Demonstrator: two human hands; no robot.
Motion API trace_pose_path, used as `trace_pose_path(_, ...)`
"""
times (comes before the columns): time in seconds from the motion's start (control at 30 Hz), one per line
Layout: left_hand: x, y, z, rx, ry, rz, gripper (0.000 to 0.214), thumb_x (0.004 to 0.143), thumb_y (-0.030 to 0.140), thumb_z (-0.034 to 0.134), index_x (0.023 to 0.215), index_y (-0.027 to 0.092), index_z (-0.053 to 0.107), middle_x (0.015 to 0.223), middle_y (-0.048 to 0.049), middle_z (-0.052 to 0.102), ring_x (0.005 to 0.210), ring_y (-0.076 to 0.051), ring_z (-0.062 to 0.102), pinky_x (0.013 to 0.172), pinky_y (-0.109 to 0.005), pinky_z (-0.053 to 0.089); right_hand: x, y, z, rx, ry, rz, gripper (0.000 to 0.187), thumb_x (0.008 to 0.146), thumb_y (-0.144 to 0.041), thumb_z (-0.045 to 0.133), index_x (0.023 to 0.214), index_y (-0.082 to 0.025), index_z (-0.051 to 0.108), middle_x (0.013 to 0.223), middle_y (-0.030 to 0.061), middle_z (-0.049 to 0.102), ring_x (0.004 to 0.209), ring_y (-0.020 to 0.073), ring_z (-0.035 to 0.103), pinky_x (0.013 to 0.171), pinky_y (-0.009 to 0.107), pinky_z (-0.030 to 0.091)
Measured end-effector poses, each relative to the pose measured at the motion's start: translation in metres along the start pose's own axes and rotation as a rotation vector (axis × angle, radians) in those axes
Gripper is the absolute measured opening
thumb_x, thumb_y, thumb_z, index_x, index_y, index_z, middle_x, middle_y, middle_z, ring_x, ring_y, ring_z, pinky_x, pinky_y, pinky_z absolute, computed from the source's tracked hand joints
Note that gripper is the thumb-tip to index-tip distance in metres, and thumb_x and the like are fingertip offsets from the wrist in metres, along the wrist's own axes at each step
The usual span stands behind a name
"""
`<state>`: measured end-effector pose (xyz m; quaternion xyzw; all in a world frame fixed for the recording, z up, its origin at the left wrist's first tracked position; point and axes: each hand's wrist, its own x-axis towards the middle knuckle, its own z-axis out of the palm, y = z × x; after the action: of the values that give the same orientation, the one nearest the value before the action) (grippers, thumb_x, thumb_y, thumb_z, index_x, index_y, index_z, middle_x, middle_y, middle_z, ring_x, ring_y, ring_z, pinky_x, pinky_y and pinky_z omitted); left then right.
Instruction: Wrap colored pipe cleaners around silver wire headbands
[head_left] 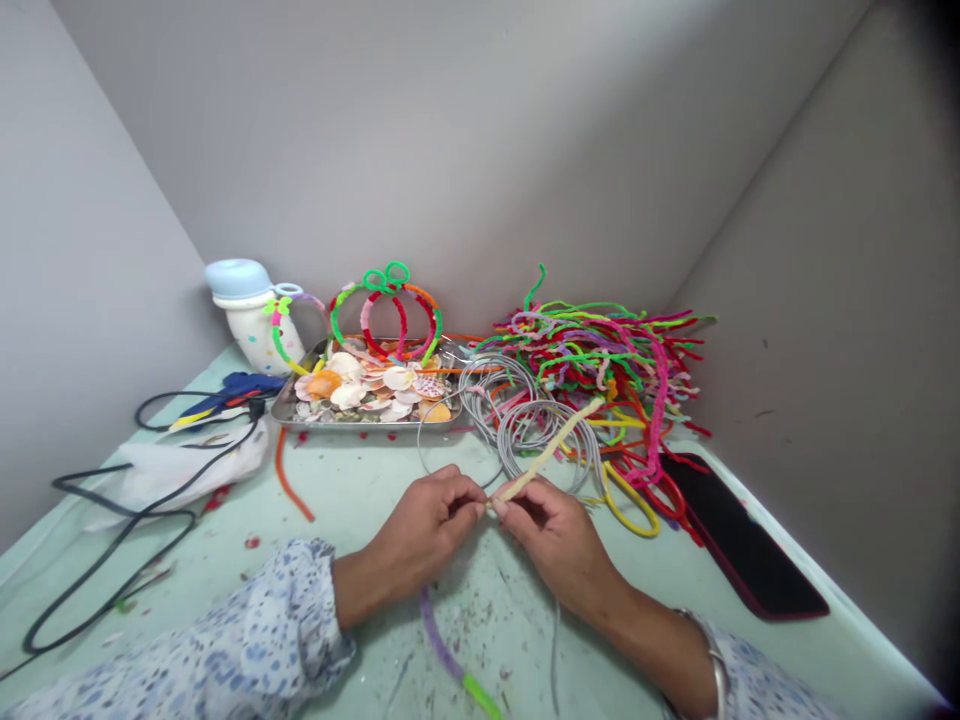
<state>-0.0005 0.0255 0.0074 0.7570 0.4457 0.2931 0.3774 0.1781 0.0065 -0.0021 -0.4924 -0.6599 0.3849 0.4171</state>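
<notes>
My left hand point(427, 530) and my right hand point(559, 545) meet fingertip to fingertip above the middle of the table, both closed in a pinch. From my right fingers a pale yellow pipe cleaner point(553, 450) slants up and to the right; its lower end lies between the two pinches. A wire wrapped in purple and green pipe cleaner point(444, 640) comes out below my left hand and curves toward the front edge. Below my right hand hangs a bare grey wire point(555, 655). My fingers hide where wire and pipe cleaner meet.
Behind my hands stand a metal tray point(360, 426) of seashells, wrapped rings point(437, 325), coils of grey wire point(551, 440) and a heap of pipe cleaners point(600, 345). A phone point(742, 535) and red-handled scissors point(667, 497) lie right; a bottle point(255, 320) and black cable point(97, 570) left.
</notes>
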Motion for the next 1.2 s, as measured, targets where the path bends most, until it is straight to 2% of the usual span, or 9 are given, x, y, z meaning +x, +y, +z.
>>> trace_pose_path(0.3,0.001,0.001,-0.003,0.061,0.016,0.022,0.020,0.086,0.020,0.048,0.083,0.017,0.068,0.074,-0.0015,0.056,0.074,-0.016,0.054,0.068,-0.025,0.040,0.000,-0.002,-0.003,-0.134,-0.008,-0.202,0.015,0.084,-0.015,0.057,0.087,-0.022,0.071,0.088,0.0038,0.066,0.086,0.0184,0.061,0.080,0.030,0.048)
trace_pose_path(0.5,0.001,0.001,-0.005,0.052,0.029,-0.012,0.020,0.085,0.019,0.049,0.081,0.017,0.068,0.075,-0.0015,0.056,0.073,-0.016,0.055,0.067,-0.025,0.040,-0.004,-0.006,-0.006,-0.280,-0.077,-0.287,0.022,0.087,-0.016,0.054,0.095,-0.025,0.072,0.089,0.0043,0.065,0.083,0.0174,0.062,0.077,0.030,0.049)
trace_pose_path(0.7,0.002,-0.001,-0.005,0.061,0.037,-0.004,0.019,0.084,0.017,0.048,0.079,0.016,0.066,0.074,-0.0011,0.056,0.074,-0.016,0.054,0.068,-0.025,0.040,-0.004,-0.002,-0.005,-0.277,-0.097,-0.396,0.028,0.088,-0.013,0.050,0.106,-0.023,0.069,0.096,0.0076,0.063,0.084,0.0169,0.061,0.073,0.028,0.050)
trace_pose_path(0.83,0.002,-0.002,-0.005,0.056,0.035,-0.008,0.018,0.084,0.016,0.048,0.079,0.016,0.066,0.075,-0.0008,0.055,0.075,-0.016,0.054,0.069,-0.025,0.040,-0.004,0.003,-0.005,-0.294,-0.121,-0.378,0.032,0.088,-0.011,0.048,0.107,-0.025,0.069,0.098,0.0076,0.064,0.083,0.0169,0.062,0.072,0.029,0.051)
trace_pose_path(1.0,0.002,-0.003,-0.004,0.028,0.028,-0.010,0.018,0.085,0.018,0.049,0.080,0.017,0.067,0.076,-0.0009,0.056,0.075,-0.015,0.054,0.068,-0.025,0.040,-0.004,0.003,-0.004,-0.205,-0.096,-0.339,0.030,0.087,-0.011,0.050,0.103,-0.024,0.071,0.097,0.0068,0.064,0.079,0.0153,0.062,0.068,0.026,0.050)
trace_pose_path(1.2,0.001,-0.002,-0.003,0.019,0.019,-0.002,0.018,0.086,0.020,0.050,0.084,0.017,0.068,0.075,-0.0001,0.053,0.073,-0.015,0.054,0.067,-0.024,0.040,0.000,-0.004,-0.005,-0.111,-0.066,-0.151,0.015,0.085,-0.018,0.057,0.086,-0.021,0.071,0.086,0.0030,0.063,0.079,0.0152,0.060,0.071,0.026,0.047)
